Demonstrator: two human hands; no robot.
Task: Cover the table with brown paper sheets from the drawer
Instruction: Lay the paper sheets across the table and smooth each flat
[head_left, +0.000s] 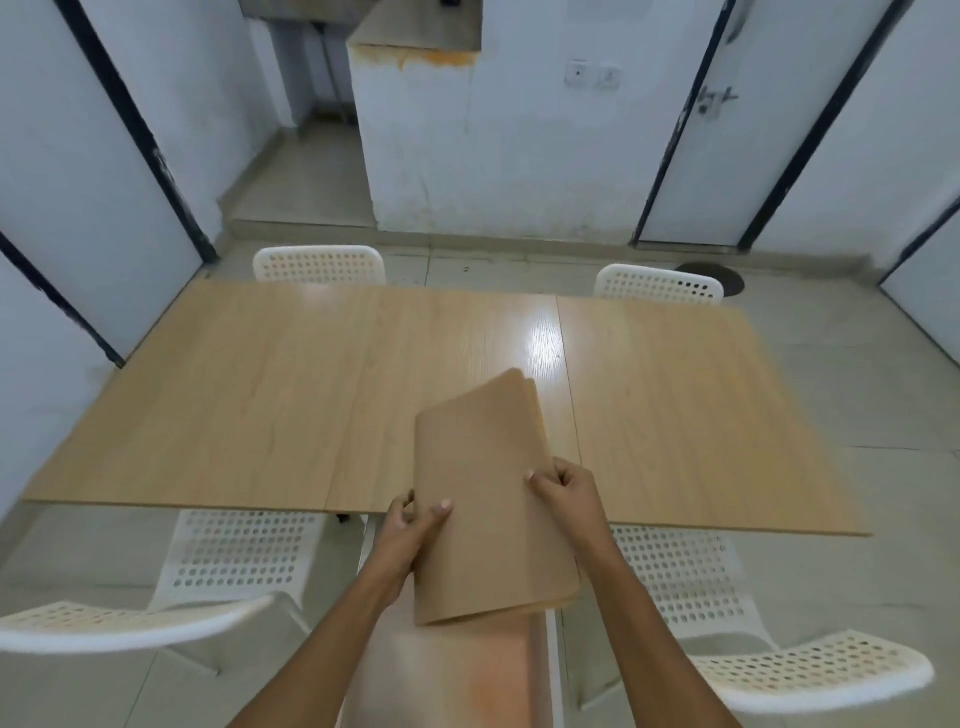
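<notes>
A folded stack of brown paper sheets (488, 499) is held above the near edge of a long, bare light-wood table (260, 395). My left hand (413, 530) grips the stack's left edge with the thumb on top. On the right edge, my right hand (563, 491) pinches the stack. Its far end reaches over the table; its near end hangs toward me. No drawer is in view.
Two white perforated chairs (319, 264) (658, 285) stand at the table's far side, and two more (239, 556) (685, 577) at the near side beside me. White doors with dark frames line both walls. A floor drain (730, 278) lies beyond the table.
</notes>
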